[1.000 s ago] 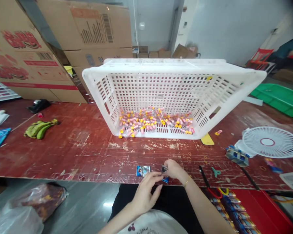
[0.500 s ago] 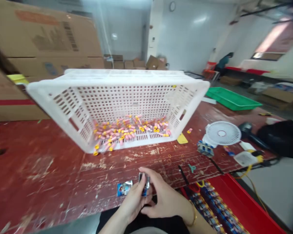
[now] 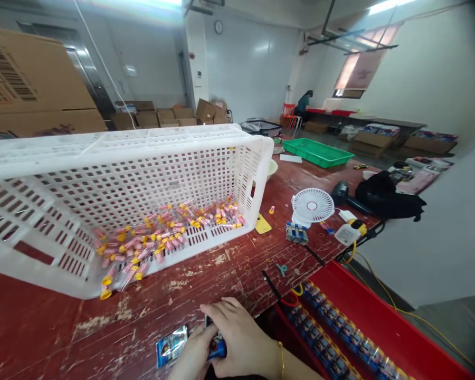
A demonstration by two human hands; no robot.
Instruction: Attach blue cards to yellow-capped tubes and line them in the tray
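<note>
Near the table's front edge, my left hand [image 3: 196, 349] is closed on a small blue foil packet [image 3: 217, 347], its thumb lying across the top. My right hand [image 3: 243, 338] wraps around the far and right sides of it, fingers bent over the top. Most of what I hold is covered by my fingers, so I cannot tell whether it is one packet or a stack. Just left of my hands, another blue and silver foil packet [image 3: 172, 345] lies flat on the red table [image 3: 198, 295].
A white crate [image 3: 174, 269] on its side holds several pink tubes with yellow caps [image 3: 162, 232]. To the right are a white fan [image 3: 312, 206], a bundle of packets [image 3: 296, 232] and a green tray [image 3: 319, 153]. Below the edge, a red tray [image 3: 380, 316] holds rows of blue packets.
My view has swung right, so the crate sits further left and more of the red tray shows. My right hand has closed over the packet from its more open pose.
</note>
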